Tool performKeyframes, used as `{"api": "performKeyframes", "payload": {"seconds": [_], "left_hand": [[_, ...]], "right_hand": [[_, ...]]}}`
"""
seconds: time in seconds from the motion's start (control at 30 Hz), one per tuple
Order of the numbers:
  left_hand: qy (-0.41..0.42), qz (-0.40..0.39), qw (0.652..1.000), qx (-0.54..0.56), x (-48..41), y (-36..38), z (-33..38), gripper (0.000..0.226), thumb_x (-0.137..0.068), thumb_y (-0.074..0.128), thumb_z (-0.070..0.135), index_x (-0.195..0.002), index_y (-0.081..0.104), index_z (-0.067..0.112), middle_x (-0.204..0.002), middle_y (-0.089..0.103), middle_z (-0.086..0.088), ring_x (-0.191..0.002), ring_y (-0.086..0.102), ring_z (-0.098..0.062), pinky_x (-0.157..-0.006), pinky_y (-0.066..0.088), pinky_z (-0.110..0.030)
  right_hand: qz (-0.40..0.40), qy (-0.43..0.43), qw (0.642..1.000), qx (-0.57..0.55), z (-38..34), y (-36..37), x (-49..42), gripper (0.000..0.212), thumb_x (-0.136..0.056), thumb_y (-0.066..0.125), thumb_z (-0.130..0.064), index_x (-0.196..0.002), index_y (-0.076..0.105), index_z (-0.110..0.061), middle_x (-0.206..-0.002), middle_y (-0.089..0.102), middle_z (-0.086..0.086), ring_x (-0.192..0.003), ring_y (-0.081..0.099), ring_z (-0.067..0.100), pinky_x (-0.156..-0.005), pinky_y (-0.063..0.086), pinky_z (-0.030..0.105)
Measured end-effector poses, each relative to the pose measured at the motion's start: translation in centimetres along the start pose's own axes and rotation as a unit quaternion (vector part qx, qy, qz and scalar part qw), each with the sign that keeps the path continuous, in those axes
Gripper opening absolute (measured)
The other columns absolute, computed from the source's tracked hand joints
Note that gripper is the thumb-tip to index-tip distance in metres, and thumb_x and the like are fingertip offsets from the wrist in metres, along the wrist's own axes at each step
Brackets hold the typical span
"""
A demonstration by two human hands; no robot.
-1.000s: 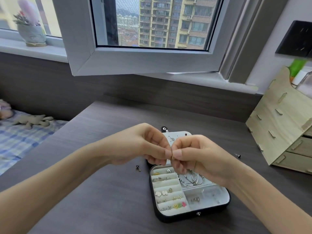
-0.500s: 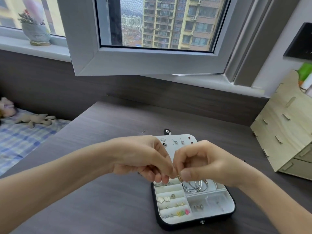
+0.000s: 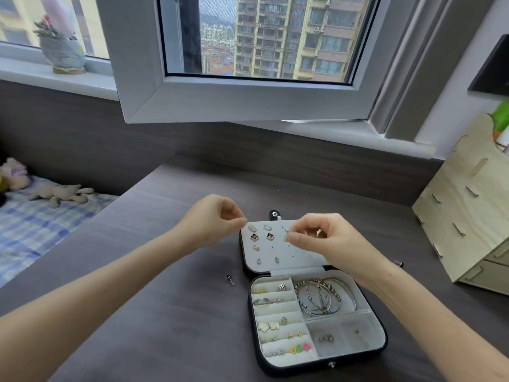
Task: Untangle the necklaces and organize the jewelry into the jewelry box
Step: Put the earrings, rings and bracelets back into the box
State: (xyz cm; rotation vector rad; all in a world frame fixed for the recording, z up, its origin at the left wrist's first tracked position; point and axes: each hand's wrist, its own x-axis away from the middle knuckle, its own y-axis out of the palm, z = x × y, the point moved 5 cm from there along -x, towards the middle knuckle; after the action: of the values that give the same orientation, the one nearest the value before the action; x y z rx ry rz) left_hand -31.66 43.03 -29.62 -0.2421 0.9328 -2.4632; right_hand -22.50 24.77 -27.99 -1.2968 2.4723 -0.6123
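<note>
Jewelry box (image 3: 303,366) open on worktop (image 3: 165,312) — rings (image 3: 271,300), bangles (image 3: 325,299), earrings (image 3: 268,326) already slotted. Left hand (image 3: 212,224), right hand (image 3: 319,238) apart above lid (image 3: 297,257), each pinched tight; on what, cannot tell. Two loose studs (image 3: 230,279) wait on worktop — nearly done, likely.

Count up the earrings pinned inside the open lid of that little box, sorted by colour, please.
Pale studs: 2
Black clover earrings: 2
Small gold piece: 1
Small greyish drops: 2
Total: 7 in clear view. One more bit sits right at the thumb of the right hand and is too hidden to count.
</note>
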Motion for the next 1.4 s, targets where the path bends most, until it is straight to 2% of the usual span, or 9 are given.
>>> {"api": "performKeyframes", "payload": {"seconds": [0.1,0.27,0.53,0.67,0.73,0.97,1.17,1.3,1.4], "left_hand": [[0.014,-0.011,0.999,-0.048,-1.1,0.9,-0.6,0.013,-0.085,0.066,0.025,-0.072,0.063,0.025,-0.09,0.07,0.003,-0.089,0.064,-0.014,-0.085,0.051,-0.039],[0.059,-0.005,0.994,-0.09,-1.1,1.5,0.1,0.009,-0.087,0.063,0.022,-0.084,0.066,0.014,-0.093,0.069,-0.001,-0.089,0.062,-0.017,-0.082,0.049,-0.035],[0.01,0.043,0.995,0.095,-1.0,0.0,0.2,0.012,-0.088,0.064,0.019,-0.076,0.064,0.015,-0.069,0.062,0.005,-0.058,0.053,-0.006,-0.047,0.04,-0.014],[-0.006,0.012,0.972,0.235,-0.3,-0.6,0.6,0.01,-0.087,0.066,0.015,-0.082,0.067,0.007,-0.087,0.072,-0.011,-0.083,0.067,-0.018,-0.084,0.053,-0.033],[0.004,-0.005,0.959,0.283,0.1,-1.0,1.2,0.009,-0.088,0.064,0.012,-0.082,0.067,0.006,-0.092,0.072,-0.013,-0.085,0.067,-0.019,-0.086,0.055,-0.029],[0.009,-0.084,0.92,0.383,1.3,-1.4,2.1,0.013,-0.087,0.06,0.01,-0.087,0.068,0.0,-0.09,0.073,-0.012,-0.082,0.07,-0.018,-0.076,0.056,-0.024],[0.04,-0.214,0.899,0.38,2.4,-0.8,3.4,0.011,-0.074,0.064,0.015,-0.069,0.072,0.011,-0.088,0.073,-0.012,-0.077,0.07,-0.017,-0.071,0.055,-0.024],[0.069,-0.279,0.901,0.326,2.9,0.0,4.4,0.009,-0.076,0.064,0.014,-0.074,0.071,0.009,-0.085,0.073,-0.01,-0.077,0.069,-0.017,-0.072,0.054,-0.023],[0.101,-0.247,0.939,0.217,2.3,0.7,4.2,0.013,-0.072,0.07,0.022,-0.079,0.072,0.011,-0.082,0.073,-0.002,-0.08,0.067,-0.011,-0.077,0.052,-0.021]], "right_hand": [[0.018,0.0,0.996,0.093,0.5,0.0,-0.7,0.008,-0.083,0.069,-0.027,-0.075,0.07,-0.027,-0.069,0.053,-0.017,-0.061,0.039,0.0,-0.059,0.033,0.014],[-0.005,-0.004,0.982,0.189,1.1,0.6,-1.8,0.012,-0.083,0.067,-0.033,-0.072,0.066,-0.038,-0.082,0.057,-0.011,-0.072,0.045,-0.002,-0.07,0.033,0.023],[0.004,-0.013,0.969,0.248,0.6,1.1,-2.3,0.016,-0.082,0.067,-0.031,-0.069,0.062,-0.039,-0.081,0.06,-0.008,-0.086,0.051,0.005,-0.076,0.04,0.025],[0.017,-0.038,0.961,0.272,-0.1,1.1,-2.1,0.011,-0.082,0.067,-0.03,-0.072,0.065,-0.035,-0.082,0.061,-0.009,-0.083,0.052,0.006,-0.073,0.034,0.023],[0.034,-0.053,0.952,0.299,-0.5,1.0,-2.0,0.006,-0.083,0.067,-0.032,-0.078,0.07,-0.031,-0.08,0.061,-0.009,-0.083,0.053,0.009,-0.073,0.031,0.023],[0.229,-0.21,0.83,0.463,-2.9,1.1,-0.4,0.028,-0.054,0.077,-0.047,-0.062,0.061,-0.025,-0.064,0.054,-0.009,-0.063,0.051,0.02,-0.065,0.033,0.035],[0.273,-0.295,0.771,0.494,-3.3,-0.1,2.0,0.078,-0.057,0.077,-0.057,-0.118,0.049,-0.017,-0.11,0.058,0.005,-0.102,0.049,0.023,-0.088,0.028,0.039],[0.241,-0.357,0.771,0.469,-2.4,0.0,3.1,0.051,-0.075,0.067,-0.054,-0.107,0.052,-0.018,-0.081,0.061,-0.005,-0.072,0.055,0.02,-0.075,0.036,0.037],[0.256,-0.396,0.738,0.483,-1.7,0.4,4.3,0.038,-0.084,0.065,-0.049,-0.096,0.052,-0.016,-0.069,0.058,-0.003,-0.059,0.049,0.019,-0.066,0.034,0.036]]}}
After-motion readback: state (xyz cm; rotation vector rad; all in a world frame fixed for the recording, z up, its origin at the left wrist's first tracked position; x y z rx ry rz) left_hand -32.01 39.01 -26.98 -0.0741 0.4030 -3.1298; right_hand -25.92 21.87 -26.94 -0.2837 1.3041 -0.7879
